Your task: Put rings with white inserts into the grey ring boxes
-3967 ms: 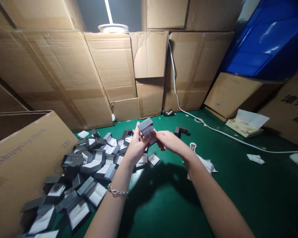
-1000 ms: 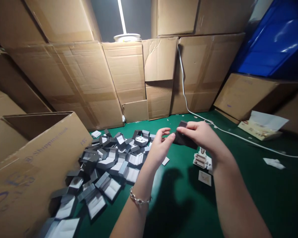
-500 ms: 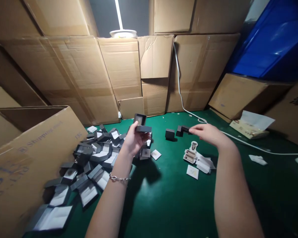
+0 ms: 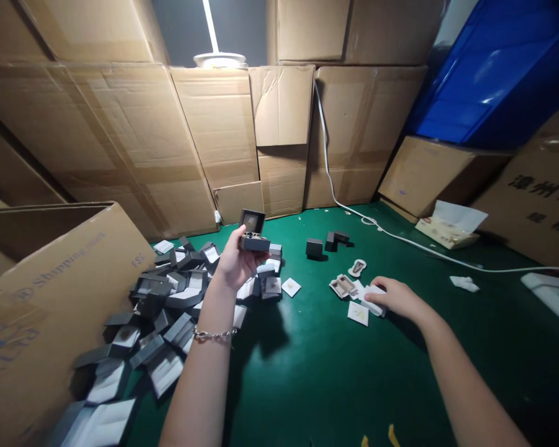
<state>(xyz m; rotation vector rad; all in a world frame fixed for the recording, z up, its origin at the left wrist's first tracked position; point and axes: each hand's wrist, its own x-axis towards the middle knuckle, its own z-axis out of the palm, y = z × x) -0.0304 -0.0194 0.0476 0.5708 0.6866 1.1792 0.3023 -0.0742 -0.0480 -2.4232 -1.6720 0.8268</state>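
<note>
**Open box held up in our left hand, right hand down on the paper packets**

Our left hand (image 4: 235, 261) holds a small dark grey box (image 4: 253, 231) up above the green table (image 4: 317, 372), fingers curled round its base from below. Its hinged lid stands open and upright, and a pale item sits inside; we cannot tell what it is. A bracelet (image 4: 213, 335) circles that wrist.

Our right hand (image 4: 395, 298) lies low on the table, well apart from the box, fingertips pressed on a small white packet (image 4: 371, 292) at the edge of a loose cluster of paper pieces (image 4: 349, 287). The fingers are bent over it, but we cannot tell whether they pinch it or only rest on it.

Below and left of the raised box spreads a heap of open grey boxes (image 4: 168, 304) with white linings, running up against a large cardboard carton (image 4: 51, 292) on the left. Beyond the cluster, three closed dark boxes (image 4: 326, 243) stand near each other on the table. A white cable (image 4: 400, 239) trails across the far side, past a tissue pack (image 4: 449, 228). Flattened cardboard sheets (image 4: 214, 136) line the back, with a blue bin (image 4: 489, 74) at the upper right.
</note>
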